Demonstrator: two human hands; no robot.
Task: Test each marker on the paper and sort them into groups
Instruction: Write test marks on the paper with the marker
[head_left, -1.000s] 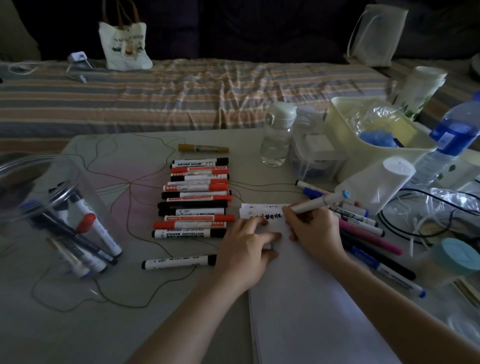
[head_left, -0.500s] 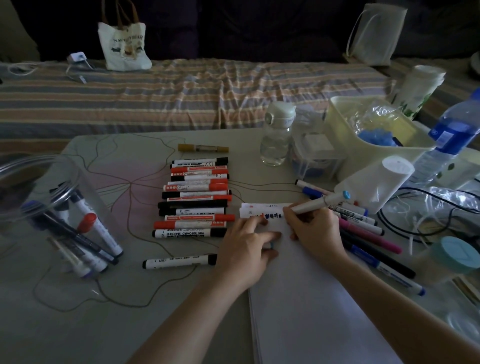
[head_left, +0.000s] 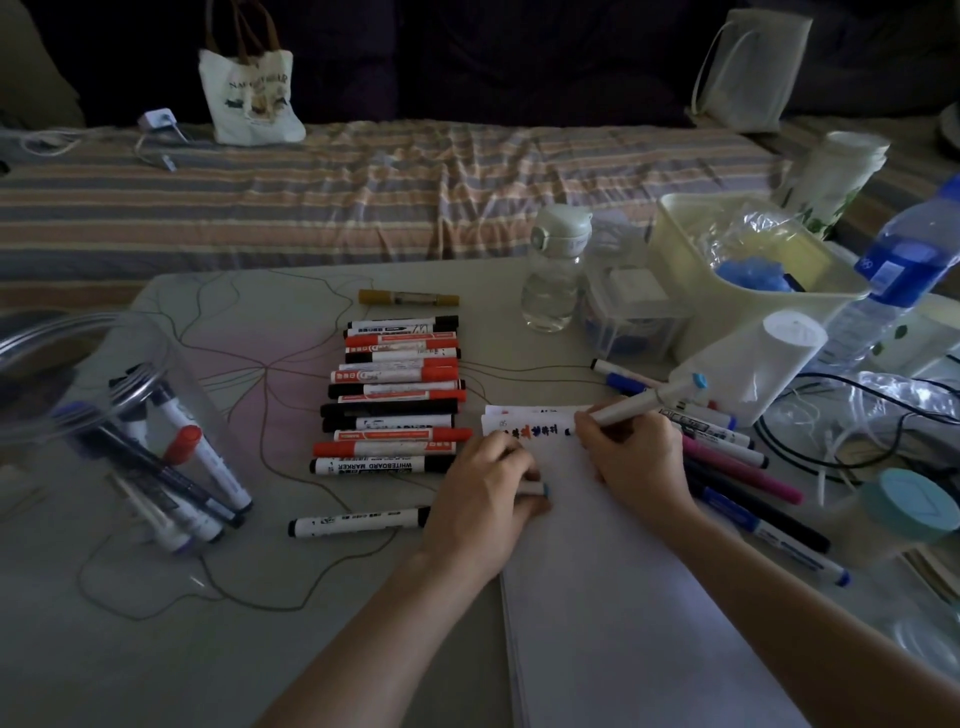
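Two hands are down on the paper, and the right hand has its fingers curled round a white marker, blue end pointing to two o'clock, tip end down at the paper's top edge beside a row of red and blue test scribbles. Over at nine o'clock of it, the left hand lies on the paper's left edge, fingers curled round a small blue-tipped cap. At ten o'clock of that hand, a tidy stack of red and black markers lies side by side on the table, with a yellow marker apart at its twelve o'clock and one lone black-capped marker at its six o'clock. At three o'clock of the right hand, a looser group of blue, pink and dark markers fans out, touching the paper's right edge. Far out at nine o'clock, a clear jar lies tipped with more markers inside. Toward one o'clock stand a small water bottle and a pale tub.
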